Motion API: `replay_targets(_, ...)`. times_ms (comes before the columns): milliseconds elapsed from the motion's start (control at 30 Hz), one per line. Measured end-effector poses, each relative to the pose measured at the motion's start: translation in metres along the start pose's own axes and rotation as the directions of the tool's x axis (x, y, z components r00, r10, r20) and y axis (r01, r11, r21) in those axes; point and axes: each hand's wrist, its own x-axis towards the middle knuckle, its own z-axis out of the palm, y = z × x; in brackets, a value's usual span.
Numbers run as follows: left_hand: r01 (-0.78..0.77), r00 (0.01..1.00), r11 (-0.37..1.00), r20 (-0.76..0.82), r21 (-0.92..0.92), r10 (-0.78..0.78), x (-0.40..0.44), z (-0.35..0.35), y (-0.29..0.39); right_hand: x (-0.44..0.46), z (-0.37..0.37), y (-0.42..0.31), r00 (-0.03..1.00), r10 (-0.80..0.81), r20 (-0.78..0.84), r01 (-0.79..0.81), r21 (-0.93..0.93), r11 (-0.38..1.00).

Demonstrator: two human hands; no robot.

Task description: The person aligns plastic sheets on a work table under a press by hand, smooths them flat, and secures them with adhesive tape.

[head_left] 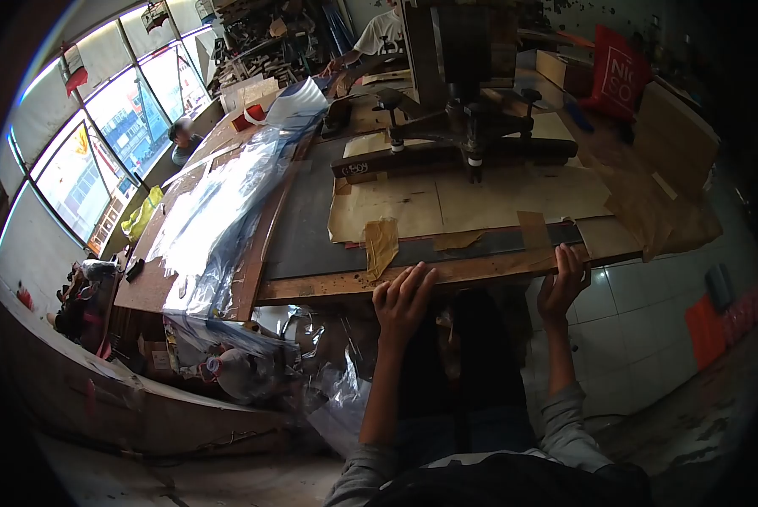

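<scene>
Both hands are at the wooden front edge (pixel 480 269) of a press table. My left hand (pixel 403 300) rests its bent fingers on that edge, just below a strip of brown tape (pixel 382 245); it holds no loose object. Farther right, my right hand (pixel 562 286) has its fingers slightly apart and loosely curved against the edge, also without a loose object. In front of them lies a dark grey board (pixel 305 220) with a yellowish paper sheet (pixel 396 205) taped on top. A dark metal press head (pixel 472 131) with a long bar (pixel 514 152) stands over the sheet.
Clear plastic sheeting (pixel 218 203) covers the side table on the left. A red bag (pixel 617 74) and cardboard (pixel 675 144) stand at the back right. Below left is a large plastic bottle (pixel 242 374). One person (pixel 185 142) is near the windows, another (pixel 379 35) behind the press.
</scene>
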Motion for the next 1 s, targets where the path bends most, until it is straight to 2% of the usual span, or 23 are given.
replay_targets(167,0.050,0.999,0.999,-0.004,-0.019,-0.050,-0.001,-0.002,0.006,0.000,-0.002,-0.003,1.000,0.002,0.020,-0.002,0.009,1.000)
replay_targets(333,0.073,0.992,0.997,-0.102,-0.017,-0.075,-0.003,0.008,0.009,-0.004,0.006,-0.006,0.998,0.047,-0.047,-0.045,0.039,0.998)
replay_targets(533,0.139,0.986,0.988,-0.084,-0.066,-0.144,-0.003,0.005,0.015,-0.001,0.001,-0.005,0.999,0.030,-0.035,-0.029,0.039,0.999)
replay_targets(733,0.089,0.993,0.996,-0.081,-0.024,-0.091,-0.004,0.006,0.011,0.002,0.000,-0.010,0.998,0.039,-0.047,-0.037,0.047,0.998)
replay_targets(1000,0.120,0.988,0.992,-0.089,-0.044,-0.124,-0.005,0.009,0.013,0.001,-0.002,-0.009,0.998,0.052,-0.027,-0.050,0.069,0.996)
